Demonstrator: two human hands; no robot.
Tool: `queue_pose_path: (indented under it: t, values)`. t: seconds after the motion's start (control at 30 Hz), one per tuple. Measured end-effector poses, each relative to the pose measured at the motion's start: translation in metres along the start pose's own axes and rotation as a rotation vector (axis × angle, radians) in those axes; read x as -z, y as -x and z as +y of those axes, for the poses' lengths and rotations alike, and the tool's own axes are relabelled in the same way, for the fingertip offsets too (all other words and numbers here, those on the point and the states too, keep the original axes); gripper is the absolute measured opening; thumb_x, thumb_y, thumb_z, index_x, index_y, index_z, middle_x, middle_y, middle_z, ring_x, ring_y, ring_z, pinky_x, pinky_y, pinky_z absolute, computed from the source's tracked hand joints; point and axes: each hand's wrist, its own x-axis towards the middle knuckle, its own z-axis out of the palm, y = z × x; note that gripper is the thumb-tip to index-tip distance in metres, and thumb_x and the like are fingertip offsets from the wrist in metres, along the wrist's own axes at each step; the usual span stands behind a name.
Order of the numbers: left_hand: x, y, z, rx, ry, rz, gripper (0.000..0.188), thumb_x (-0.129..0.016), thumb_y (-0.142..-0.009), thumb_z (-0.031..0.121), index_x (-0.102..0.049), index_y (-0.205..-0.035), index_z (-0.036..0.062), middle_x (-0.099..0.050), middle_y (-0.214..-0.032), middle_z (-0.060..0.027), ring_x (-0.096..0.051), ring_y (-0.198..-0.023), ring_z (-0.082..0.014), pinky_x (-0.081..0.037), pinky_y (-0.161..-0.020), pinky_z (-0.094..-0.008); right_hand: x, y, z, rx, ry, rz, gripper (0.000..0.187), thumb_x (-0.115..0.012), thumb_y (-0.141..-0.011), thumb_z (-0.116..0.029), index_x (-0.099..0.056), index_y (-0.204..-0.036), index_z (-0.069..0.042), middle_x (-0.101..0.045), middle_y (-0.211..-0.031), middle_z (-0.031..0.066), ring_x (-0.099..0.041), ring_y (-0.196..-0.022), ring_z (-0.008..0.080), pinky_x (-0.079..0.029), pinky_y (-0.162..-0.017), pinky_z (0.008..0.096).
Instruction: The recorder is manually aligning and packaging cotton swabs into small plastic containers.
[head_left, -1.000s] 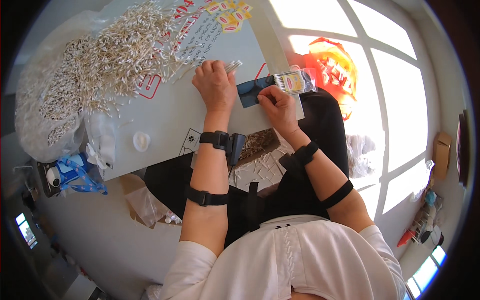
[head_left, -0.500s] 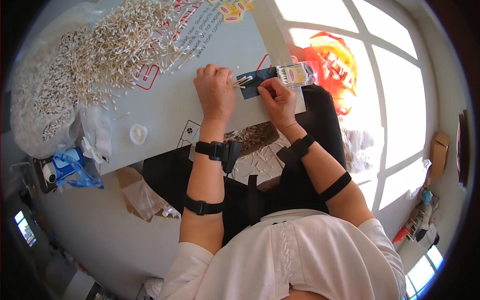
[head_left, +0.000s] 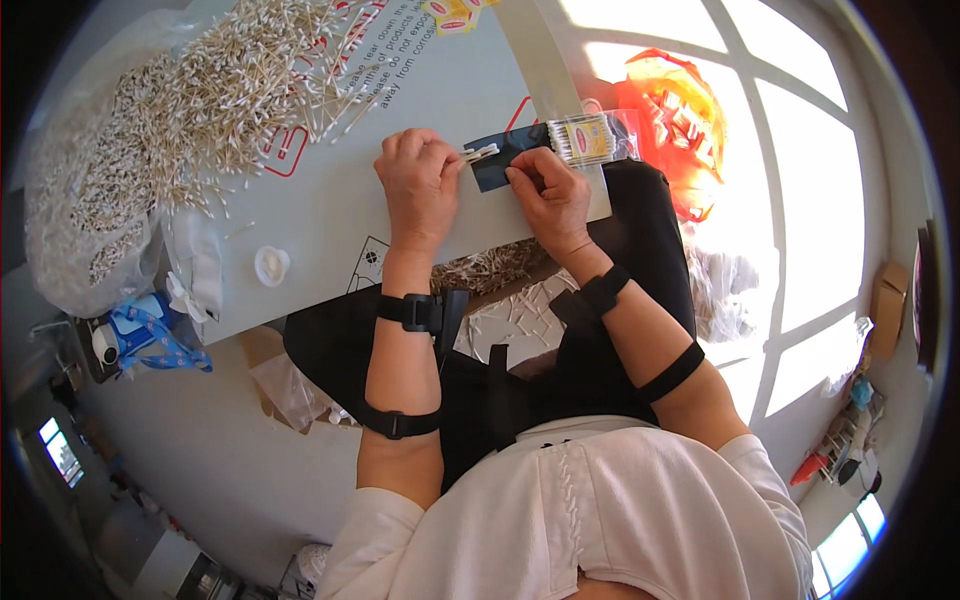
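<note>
My left hand is closed, its thumb and fingers pinching a few white-tipped cotton swabs. Their tips point right, over a dark, flat, sheet-like piece near the table's front edge. My right hand pinches the lower edge of that dark piece between thumb and curled fingers. Adjoining its right end is a clear packet with a row of cotton swabs and a yellow label inside. Whether the dark piece belongs to the packet, I cannot tell.
A big heap of loose cotton swabs spills from a clear bag at the table's left. A small white round dish stands nearer me. Yellow labels lie at the back. Right of the table sits an orange bag; loose swabs fill a box below.
My left hand has shifted slightly left, still pinching swabs. The swabs now lie closer together over the dark piece. My right hand keeps its pinch, and the whole view has shifted a little.
</note>
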Motion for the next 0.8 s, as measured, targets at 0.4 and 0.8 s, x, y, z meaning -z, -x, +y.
queue_pose_path:
  t: [0.4,0.8]
  values:
    - [-0.001,-0.015,-0.007,0.081,-0.081,0.021,0.018,-0.074,-0.072,0.002,-0.064,-0.084,0.0101,-0.060,-0.094,-0.0028,-0.053,-0.097,-0.0280,-0.043,-0.083,-0.0405,-0.001,0.000,-0.003,0.023,0.028,0.010,0.008,-0.070,-0.082,-0.007,-0.062,-0.084,-0.006,-0.065,-0.075,0.0099,-0.064,-0.062,0.0261,-0.049,-0.057,0.0344]
    - [-0.018,0.010,0.008,0.397,0.620,0.378,0.050,-0.057,-0.098,0.021,-0.042,-0.140,-0.0002,-0.047,-0.137,-0.0172,-0.042,-0.131,-0.0293,-0.034,-0.110,-0.0428,-0.024,-0.032,-0.015,0.064,-0.426,0.046,0.027,-0.055,-0.100,-0.013,-0.059,-0.123,0.000,-0.061,-0.123,0.0141,-0.059,-0.111,0.0208,-0.044,-0.096,0.0297]
